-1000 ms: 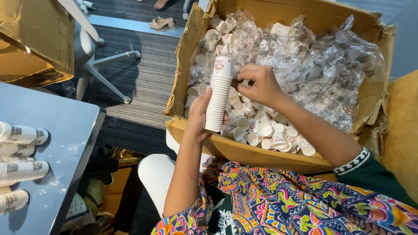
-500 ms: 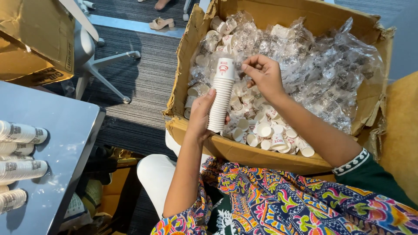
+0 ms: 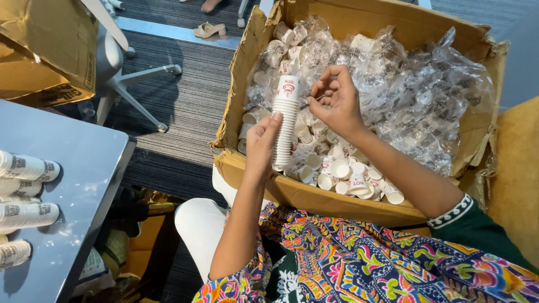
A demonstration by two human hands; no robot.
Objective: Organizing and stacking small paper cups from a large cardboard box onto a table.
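Dark ribbed carpet (image 3: 185, 101) covers the floor under you, with the white star base of a chair (image 3: 132, 81) standing on it at upper left, a beige sandal (image 3: 209, 30) lying beyond that, and a closed brown carton (image 3: 42, 47) at the top left corner. To your left a grey counter (image 3: 73, 185) carries bundled sleeves of cups (image 3: 28, 167) lying on their sides along its near edge. Right in front of your knees sits a big open cardboard box (image 3: 348, 199), its rim torn and bent, filled with crumpled clear plastic wrap (image 3: 426, 95) and loose white paper cups (image 3: 342, 168) heaped toward the near wall. Your left hand (image 3: 263, 140) is wrapped around the lower part of a tall stack of cups (image 3: 285, 120), holding it upright over the box's left side. Your right hand (image 3: 337, 101) hovers just beside the top of that stack, fingers pinched narrow together; whether they grip anything there is too small to tell. Your patterned sleeves fill the foreground.
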